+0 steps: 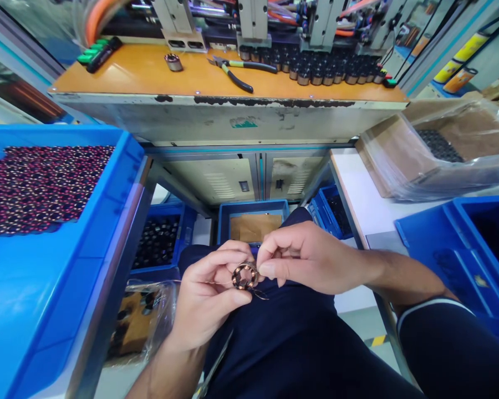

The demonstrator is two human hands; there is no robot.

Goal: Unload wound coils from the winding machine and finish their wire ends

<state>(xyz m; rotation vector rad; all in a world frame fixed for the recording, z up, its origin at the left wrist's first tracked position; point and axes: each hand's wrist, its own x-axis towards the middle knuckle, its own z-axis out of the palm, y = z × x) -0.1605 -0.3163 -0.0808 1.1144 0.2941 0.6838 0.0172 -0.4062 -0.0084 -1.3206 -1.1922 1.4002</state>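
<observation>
Biggest 1st: bench w/ orange top (141,80), machine fixtures along its far edge. L of bench, nearer the person: blue tray (29,299), dense batch of red-and-copper pcs (45,185) inside. R of bench, also nearer: plastic-lined carton (385,152). On bench, R half: rows of dark cyl. parts (328,72); mid-bench: pliers (239,65), handles apart; L of those, a lone ring part (173,62).

R hand (311,257) & L hand (214,288): both nearer than bench, over the lap, approx. in line w/ its middle. Copper-wound ring (235,279) sits there too, btwn them. L hand grasps it, thumb below, fingers behind; R thumb & forefinger pinched tog. at its R edge, can't tell if on rim or a wire. Smallest: loose wire ends (261,295) below ring, bench-far side.

Handling (judgement): prob. light, stiff core, maybe a bit slick; fine wires soft, easily kinked/snapped. Best hold = outer rim, off the windings & leads.
</observation>
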